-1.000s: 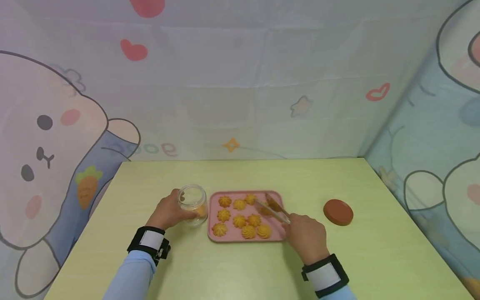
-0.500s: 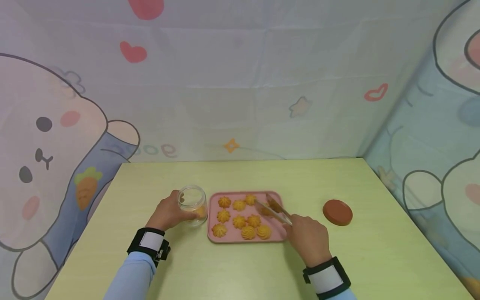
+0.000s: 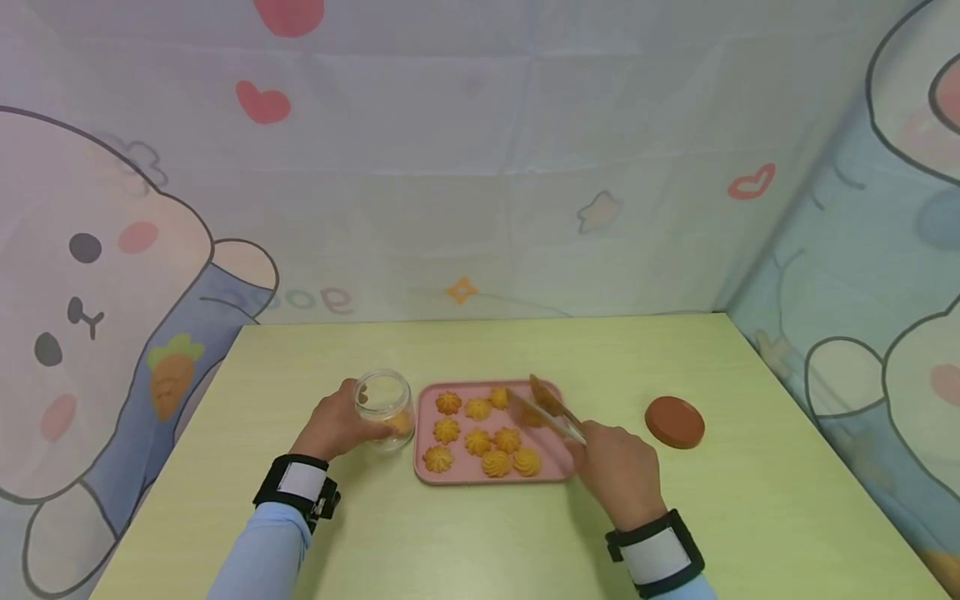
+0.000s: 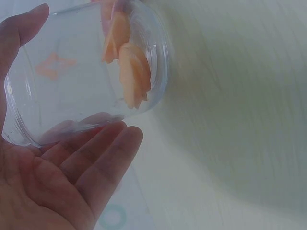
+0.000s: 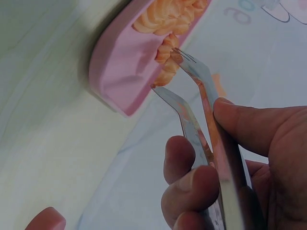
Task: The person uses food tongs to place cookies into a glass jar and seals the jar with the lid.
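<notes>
My left hand [image 3: 337, 423] grips a clear glass jar [image 3: 382, 398], which stands without a lid at the left end of the pink tray [image 3: 553, 470]. In the left wrist view the thumb and fingers lie on opposite sides of the jar, and swirled butter cookies [image 4: 135, 74] sit at its bottom. My right hand [image 3: 619, 473] holds metal tongs [image 5: 200, 122] between thumb and fingers. Their tips are spread apart, on either side of a cookie [image 5: 166, 72] near the tray's far right corner. Several more piped cookies [image 3: 477, 442] lie across the tray.
A round brown lid [image 3: 675, 422] lies on the pale yellow table [image 3: 480, 550], right of the tray. Behind the table hangs a cloth backdrop [image 3: 420, 167] with cartoon prints, and another printed panel [image 3: 862, 275] borders the right side.
The tongs' arms have spread wider, the far arm swinging up toward the tray's back edge. My right hand has shifted slightly to the right. The left hand and jar stay in place.
</notes>
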Tool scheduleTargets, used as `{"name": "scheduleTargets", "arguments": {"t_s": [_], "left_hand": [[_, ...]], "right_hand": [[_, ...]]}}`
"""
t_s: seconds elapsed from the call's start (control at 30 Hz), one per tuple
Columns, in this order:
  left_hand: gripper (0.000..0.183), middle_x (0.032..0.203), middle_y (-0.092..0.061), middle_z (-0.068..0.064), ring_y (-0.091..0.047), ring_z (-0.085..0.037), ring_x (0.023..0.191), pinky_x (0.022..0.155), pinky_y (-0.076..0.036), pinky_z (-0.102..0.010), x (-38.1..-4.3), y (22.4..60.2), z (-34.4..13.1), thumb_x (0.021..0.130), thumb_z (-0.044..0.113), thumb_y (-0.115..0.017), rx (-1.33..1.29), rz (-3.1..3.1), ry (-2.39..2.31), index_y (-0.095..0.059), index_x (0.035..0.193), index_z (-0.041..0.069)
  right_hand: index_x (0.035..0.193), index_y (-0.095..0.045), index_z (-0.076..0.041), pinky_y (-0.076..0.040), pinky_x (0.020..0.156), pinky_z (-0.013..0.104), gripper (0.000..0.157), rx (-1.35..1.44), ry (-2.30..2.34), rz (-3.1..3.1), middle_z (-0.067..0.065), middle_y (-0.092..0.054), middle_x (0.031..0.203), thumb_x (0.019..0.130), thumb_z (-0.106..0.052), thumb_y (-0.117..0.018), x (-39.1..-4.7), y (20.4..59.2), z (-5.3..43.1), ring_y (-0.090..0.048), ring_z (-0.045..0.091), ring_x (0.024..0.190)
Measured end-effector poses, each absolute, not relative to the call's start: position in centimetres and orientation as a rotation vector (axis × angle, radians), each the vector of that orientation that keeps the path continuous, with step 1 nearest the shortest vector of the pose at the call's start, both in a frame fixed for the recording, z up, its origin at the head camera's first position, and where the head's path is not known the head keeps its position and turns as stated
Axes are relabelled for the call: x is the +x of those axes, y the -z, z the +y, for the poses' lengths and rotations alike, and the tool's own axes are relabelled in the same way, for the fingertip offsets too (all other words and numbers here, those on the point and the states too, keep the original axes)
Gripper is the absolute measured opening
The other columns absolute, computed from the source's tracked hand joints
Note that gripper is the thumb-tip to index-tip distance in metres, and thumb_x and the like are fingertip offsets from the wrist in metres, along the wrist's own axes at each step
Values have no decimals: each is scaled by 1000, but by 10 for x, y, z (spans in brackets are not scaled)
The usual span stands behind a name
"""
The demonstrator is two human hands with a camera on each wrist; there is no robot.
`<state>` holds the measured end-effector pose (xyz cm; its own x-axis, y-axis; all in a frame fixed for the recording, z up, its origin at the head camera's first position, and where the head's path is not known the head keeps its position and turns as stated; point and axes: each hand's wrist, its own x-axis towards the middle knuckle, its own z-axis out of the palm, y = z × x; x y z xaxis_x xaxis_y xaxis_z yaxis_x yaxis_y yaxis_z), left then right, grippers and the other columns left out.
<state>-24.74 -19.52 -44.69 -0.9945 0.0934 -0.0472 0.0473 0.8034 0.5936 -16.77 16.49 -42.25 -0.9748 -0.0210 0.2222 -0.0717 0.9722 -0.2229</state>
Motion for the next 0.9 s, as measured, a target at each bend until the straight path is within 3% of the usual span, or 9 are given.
{"name": "scheduleTargets", "arguments": {"t_s": [0.27, 0.73, 0.9], "left_hand": [[98, 117, -60, -31, -58, -37, 98, 85, -50, -53, -248, 447, -195, 63, 46, -83, 124, 2908, -969, -39, 131, -9], [99, 118, -60, -30, -57, -36, 98, 85, -50, -52, -248, 447, -196, 63, 47, -83, 124, 2911, -952, -39, 131, -10], [97, 118, -60, -30, -58, -36, 99, 86, -49, -52, -248, 446, -195, 63, 46, -83, 113, 2909, -954, -40, 130, -9]], "right_hand": [[76, -65, -7, -30, 32, 32, 20, 112, -331, -2834, 5, -51, 49, 81, -26, -71, -169, 416, 163, -44, 19, 40], [88, -70, -7, -36, 32, 32, 24, 175, -325, -2805, 7, -57, 54, 79, -29, -75, -172, 394, 143, -48, 19, 42], [112, -72, -13, -29, 30, 27, 38, 233, -299, -2777, 2, -49, 46, 79, -31, -75, -175, 384, 133, -41, 16, 37]]}}
